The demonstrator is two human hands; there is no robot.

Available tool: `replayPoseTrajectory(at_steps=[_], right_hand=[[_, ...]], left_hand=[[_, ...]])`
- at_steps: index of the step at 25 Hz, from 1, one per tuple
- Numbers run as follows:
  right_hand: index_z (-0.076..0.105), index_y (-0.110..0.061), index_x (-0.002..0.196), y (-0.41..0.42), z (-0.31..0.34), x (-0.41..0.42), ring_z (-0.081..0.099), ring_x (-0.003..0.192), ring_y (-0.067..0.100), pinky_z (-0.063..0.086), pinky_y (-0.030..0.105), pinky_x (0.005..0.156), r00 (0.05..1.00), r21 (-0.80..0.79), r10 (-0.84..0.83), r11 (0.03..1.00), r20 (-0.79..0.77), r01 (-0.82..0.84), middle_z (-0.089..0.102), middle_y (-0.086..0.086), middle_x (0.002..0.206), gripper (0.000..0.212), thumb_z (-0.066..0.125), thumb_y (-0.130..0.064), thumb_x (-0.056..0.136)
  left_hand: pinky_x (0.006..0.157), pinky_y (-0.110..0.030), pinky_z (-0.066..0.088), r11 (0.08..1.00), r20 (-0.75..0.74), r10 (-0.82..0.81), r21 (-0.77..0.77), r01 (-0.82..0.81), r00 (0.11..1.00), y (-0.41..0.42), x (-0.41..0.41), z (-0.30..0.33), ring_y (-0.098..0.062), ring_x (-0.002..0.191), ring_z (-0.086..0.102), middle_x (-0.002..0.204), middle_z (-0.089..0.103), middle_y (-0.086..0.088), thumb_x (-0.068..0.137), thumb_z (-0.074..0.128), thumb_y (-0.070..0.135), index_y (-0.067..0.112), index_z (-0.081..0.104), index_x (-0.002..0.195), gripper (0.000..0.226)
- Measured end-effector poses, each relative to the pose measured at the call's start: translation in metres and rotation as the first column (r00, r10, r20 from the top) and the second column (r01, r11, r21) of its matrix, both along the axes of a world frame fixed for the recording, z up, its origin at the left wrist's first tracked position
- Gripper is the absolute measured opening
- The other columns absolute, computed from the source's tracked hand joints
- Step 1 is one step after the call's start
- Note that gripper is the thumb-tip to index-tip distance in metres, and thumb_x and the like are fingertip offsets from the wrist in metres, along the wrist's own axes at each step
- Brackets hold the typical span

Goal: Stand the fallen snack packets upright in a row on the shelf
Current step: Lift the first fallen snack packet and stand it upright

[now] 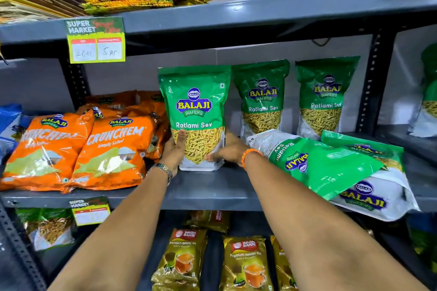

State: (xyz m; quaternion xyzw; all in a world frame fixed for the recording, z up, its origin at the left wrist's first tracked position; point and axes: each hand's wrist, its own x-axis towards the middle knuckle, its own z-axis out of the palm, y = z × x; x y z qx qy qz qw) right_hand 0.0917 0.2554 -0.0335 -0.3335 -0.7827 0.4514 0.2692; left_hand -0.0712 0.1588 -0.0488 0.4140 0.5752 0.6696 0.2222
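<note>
A green Ratlami Sev packet [195, 106] stands upright on the grey middle shelf [208, 192], held at its lower sides by both hands. My left hand [173, 151] grips its left edge, thumb on the front. My right hand [230, 151] grips its lower right corner. To the right, two more green packets [261, 97] [325, 94] stand upright against the back wall. In front of them, two green packets lie fallen: one [314, 163] flat on top of another [369, 186] that overhangs the shelf edge.
Orange Crunchem packets [78, 149] lean in a pile at the left of the same shelf, close to my left hand. A shelf upright [376, 82] stands at the right. Tea packets [179, 260] fill the shelf below. A price label [95, 40] hangs above.
</note>
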Motion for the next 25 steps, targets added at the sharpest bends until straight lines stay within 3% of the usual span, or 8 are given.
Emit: replayPoseTrajectory(at_steps=[3,4,7,10,15,19,22,25], right_hand=[[0.045,-0.007,0.148,-0.002,-0.005,-0.002,0.060,0.129,0.034,0.052,0.047,0.107,0.999,-0.002,-0.045,0.999,-0.016,0.045,0.059,0.018,0.144,0.104,0.097,-0.016,0.058],[0.045,-0.009,0.148,-0.004,-0.006,-0.002,0.060,0.129,0.034,0.051,0.047,0.108,0.998,-0.005,-0.060,0.998,-0.027,0.060,0.059,0.017,0.144,0.103,0.096,-0.014,0.058],[0.045,-0.013,0.145,-0.013,-0.007,0.000,0.059,0.129,0.036,0.052,0.051,0.105,0.996,-0.015,-0.077,0.997,-0.041,0.076,0.060,0.016,0.142,0.100,0.096,-0.013,0.059],[0.041,-0.016,0.150,-0.028,-0.008,0.006,0.057,0.132,0.032,0.051,0.046,0.107,0.996,0.009,-0.074,0.997,-0.045,0.075,0.058,0.012,0.146,0.104,0.095,-0.016,0.062],[0.036,-0.017,0.148,-0.060,-0.011,0.012,0.057,0.130,0.036,0.050,0.048,0.107,0.993,0.120,-0.113,0.987,0.038,0.107,0.057,0.013,0.144,0.098,0.092,-0.027,0.068],[0.027,-0.017,0.153,-0.079,-0.012,0.017,0.049,0.138,0.037,0.043,0.048,0.113,0.992,0.154,-0.114,0.983,0.057,0.104,0.049,0.015,0.151,0.108,0.091,-0.034,0.068],[0.018,-0.019,0.158,-0.087,-0.010,0.018,0.044,0.143,0.039,0.040,0.048,0.117,0.992,0.140,-0.103,0.986,0.070,0.092,0.040,0.015,0.157,0.117,0.091,-0.035,0.068],[0.030,-0.020,0.149,-0.091,-0.011,0.018,0.051,0.136,0.039,0.046,0.048,0.112,0.992,0.135,-0.112,0.985,0.059,0.103,0.050,0.015,0.149,0.104,0.091,-0.034,0.066]], left_hand=[[0.109,-0.044,0.044,1.000,-0.017,-0.021,-0.013,0.020,1.000,-0.004,0.000,0.001,-0.024,0.124,0.060,0.137,0.062,-0.007,0.055,0.056,0.092,0.016,0.048,0.143,0.117],[0.110,-0.045,0.043,1.000,-0.032,-0.020,-0.013,0.019,0.999,-0.005,-0.001,0.000,-0.023,0.123,0.061,0.136,0.063,-0.006,0.049,0.056,0.096,0.017,0.050,0.141,0.121],[0.111,-0.047,0.042,0.999,-0.074,-0.039,-0.026,0.037,0.996,-0.013,-0.001,0.001,-0.019,0.118,0.063,0.127,0.065,0.000,0.047,0.055,0.098,0.029,0.053,0.129,0.107],[0.114,-0.048,0.039,0.999,-0.104,-0.040,-0.030,0.037,0.994,-0.026,0.001,0.000,-0.021,0.123,0.060,0.133,0.064,0.000,0.048,0.053,0.098,0.025,0.052,0.135,0.114],[0.103,-0.027,0.045,1.000,-0.139,-0.022,-0.011,0.021,0.990,-0.059,0.011,0.002,-0.003,0.112,0.063,0.132,0.062,0.005,0.051,0.051,0.098,0.030,0.050,0.133,0.106],[0.111,-0.038,0.041,1.000,-0.141,0.006,-0.015,-0.009,0.990,-0.080,0.016,0.003,-0.018,0.121,0.061,0.137,0.062,-0.004,0.049,0.052,0.098,0.019,0.050,0.140,0.120],[0.103,-0.030,0.044,1.000,-0.155,0.003,-0.012,-0.005,0.988,-0.090,0.019,0.006,-0.008,0.109,0.064,0.131,0.063,-0.001,0.043,0.051,0.101,0.027,0.051,0.131,0.115],[0.110,-0.037,0.041,1.000,-0.171,0.019,-0.017,-0.022,0.985,-0.091,0.017,0.004,-0.020,0.122,0.060,0.136,0.062,-0.005,0.045,0.049,0.101,0.025,0.050,0.132,0.115]])
